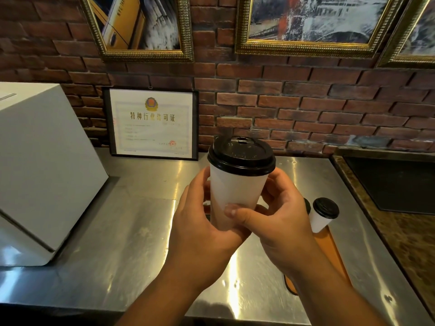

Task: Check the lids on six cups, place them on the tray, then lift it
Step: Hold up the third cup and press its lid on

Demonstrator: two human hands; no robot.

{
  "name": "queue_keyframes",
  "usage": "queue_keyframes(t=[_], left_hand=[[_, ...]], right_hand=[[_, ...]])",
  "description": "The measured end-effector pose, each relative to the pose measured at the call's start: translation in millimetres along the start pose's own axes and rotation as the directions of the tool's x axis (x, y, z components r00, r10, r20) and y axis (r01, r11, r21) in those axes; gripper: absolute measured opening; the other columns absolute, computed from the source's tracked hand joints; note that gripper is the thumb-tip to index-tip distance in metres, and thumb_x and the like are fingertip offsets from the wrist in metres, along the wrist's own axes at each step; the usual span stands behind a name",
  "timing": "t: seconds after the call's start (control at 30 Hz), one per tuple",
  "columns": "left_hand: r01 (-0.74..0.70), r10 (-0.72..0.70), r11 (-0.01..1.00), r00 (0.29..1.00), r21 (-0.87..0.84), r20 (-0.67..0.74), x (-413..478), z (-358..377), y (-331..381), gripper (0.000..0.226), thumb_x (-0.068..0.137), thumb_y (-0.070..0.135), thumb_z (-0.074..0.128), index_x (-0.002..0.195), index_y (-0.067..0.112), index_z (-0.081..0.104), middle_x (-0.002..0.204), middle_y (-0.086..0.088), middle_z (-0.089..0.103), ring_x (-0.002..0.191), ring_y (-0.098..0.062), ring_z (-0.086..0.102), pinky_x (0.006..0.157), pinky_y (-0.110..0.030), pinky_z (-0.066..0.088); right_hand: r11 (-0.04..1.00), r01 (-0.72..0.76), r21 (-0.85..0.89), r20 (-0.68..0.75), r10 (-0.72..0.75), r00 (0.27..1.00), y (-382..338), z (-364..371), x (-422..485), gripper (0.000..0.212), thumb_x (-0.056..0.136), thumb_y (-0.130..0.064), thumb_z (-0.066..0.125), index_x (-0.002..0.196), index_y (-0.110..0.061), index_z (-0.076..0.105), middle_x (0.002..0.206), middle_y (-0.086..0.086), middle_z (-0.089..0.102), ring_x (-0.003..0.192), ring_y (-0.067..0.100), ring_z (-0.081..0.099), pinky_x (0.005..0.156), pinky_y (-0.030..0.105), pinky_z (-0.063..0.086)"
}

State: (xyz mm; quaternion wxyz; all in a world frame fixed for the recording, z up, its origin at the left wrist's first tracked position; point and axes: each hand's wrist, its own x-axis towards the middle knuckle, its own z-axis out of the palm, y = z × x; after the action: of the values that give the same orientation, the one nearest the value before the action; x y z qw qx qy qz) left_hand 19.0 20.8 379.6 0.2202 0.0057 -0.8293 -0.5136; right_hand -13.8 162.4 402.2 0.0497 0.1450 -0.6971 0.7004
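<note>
Above the counter [131, 243], left hand [202, 229] and right hand [280, 222] cradle cup [235, 191].

You are looking at two whole cups: the first cup [235, 196] is sitting in your two hands, left hand [200, 227] and right hand [282, 222], and the second cup [319, 222] is standing on the one orange tray [329, 245]. A sliver of a third lid [307, 205] is showing beside it. Three gold-framed pictures are hanging: left picture [141, 27], middle picture [306, 20], right picture [414, 38]. One certificate [151, 123] and one white box [42, 172] are standing by.
</note>
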Motion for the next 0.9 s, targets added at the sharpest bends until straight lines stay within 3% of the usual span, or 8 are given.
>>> queue_keyframes(t=[0.17,0.27,0.37,0.5,0.6,0.7,0.8,0.9], left_hand=[[-0.013,0.013,1.0,1.0,0.022,-0.003,-0.9,-0.1,-2.2,0.094,0.063,0.064,0.081,0.142,0.068,0.03,0.139,0.032,0.053,0.118,0.001,0.058,0.07,0.006,0.042],[-0.005,0.005,1.0,1.0,0.01,0.002,-1.5,1.2,-1.2,0.095,0.063,0.062,0.083,0.137,0.075,0.025,0.139,0.034,0.052,0.12,0.001,0.057,0.071,0.007,0.04],[-0.021,0.019,0.999,0.999,0.039,0.031,-1.9,-0.7,-3.7,0.098,0.067,0.054,0.092,0.14,0.07,0.029,0.14,0.032,0.053,0.121,-0.001,0.058,0.076,0.004,0.043],[-0.036,0.034,0.999,0.998,0.04,0.06,0.1,-5.0,-7.1,0.099,0.069,0.046,0.095,0.147,0.058,0.035,0.139,0.028,0.056,0.121,-0.003,0.059,0.079,0.004,0.045],[-0.04,0.039,0.999,0.998,0.021,0.057,0.5,-3.8,-6.7,0.098,0.068,0.05,0.094,0.145,0.063,0.035,0.138,0.03,0.055,0.121,0.003,0.058,0.076,0.005,0.043],[-0.033,0.034,0.999,0.999,-0.006,0.026,0.6,-0.7,-4.7,0.097,0.061,0.052,0.089,0.135,0.076,0.03,0.132,0.039,0.054,0.12,0.018,0.05,0.073,0.007,0.041],[-0.031,0.032,0.999,0.999,-0.026,0.018,0.7,0.7,-5.4,0.095,0.061,0.052,0.087,0.135,0.076,0.031,0.132,0.036,0.056,0.12,0.018,0.051,0.073,0.006,0.042],[-0.036,0.036,0.999,0.999,-0.027,0.019,0.6,-0.6,-6.3,0.091,0.063,0.052,0.086,0.137,0.072,0.036,0.132,0.035,0.057,0.12,0.014,0.053,0.074,0.005,0.042]], right_hand=[[0.999,-0.021,0.044,0.071,0.018,0.997,-0.7,0.6,-0.3,0.074,0.062,-0.036,0.093,0.123,-0.062,0.058,0.125,-0.023,0.069,0.119,0.004,0.066,0.086,0.027,0.063],[0.999,-0.02,0.033,0.046,0.019,0.999,-0.1,0.6,-0.8,0.075,0.067,-0.019,0.093,0.126,-0.052,0.059,0.122,-0.022,0.071,0.116,0.004,0.067,0.088,0.031,0.064],[0.999,-0.017,0.034,0.038,0.016,0.999,1.4,0.4,-1.9,0.08,0.071,-0.002,0.094,0.123,-0.051,0.059,0.121,-0.022,0.071,0.114,0.0,0.066,0.086,0.025,0.063],[0.999,-0.023,0.036,0.063,0.021,0.998,-0.4,0.4,-1.8,0.078,0.066,-0.012,0.094,0.124,-0.049,0.057,0.12,-0.025,0.07,0.114,-0.003,0.065,0.088,0.021,0.061],[0.999,-0.005,0.041,0.082,0.001,0.997,-1.6,-0.4,-1.2,0.075,0.066,-0.013,0.09,0.124,-0.047,0.059,0.12,-0.023,0.071,0.116,0.001,0.066,0.091,0.025,0.062],[0.999,0.023,0.041,0.054,-0.025,0.998,1.5,-0.3,-1.1,0.08,0.07,0.0,0.094,0.121,-0.052,0.061,0.119,-0.024,0.072,0.115,-0.002,0.067,0.084,0.017,0.06],[0.999,0.036,0.029,0.062,-0.038,0.997,3.3,0.4,-0.5,0.084,0.067,-0.003,0.096,0.112,-0.066,0.061,0.12,-0.025,0.071,0.116,-0.004,0.065,0.082,0.013,0.058],[0.999,0.027,0.041,0.089,-0.03,0.996,1.9,0.2,0.3,0.081,0.062,-0.012,0.091,0.114,-0.065,0.06,0.122,-0.026,0.07,0.117,-0.005,0.064,0.085,0.012,0.057]])
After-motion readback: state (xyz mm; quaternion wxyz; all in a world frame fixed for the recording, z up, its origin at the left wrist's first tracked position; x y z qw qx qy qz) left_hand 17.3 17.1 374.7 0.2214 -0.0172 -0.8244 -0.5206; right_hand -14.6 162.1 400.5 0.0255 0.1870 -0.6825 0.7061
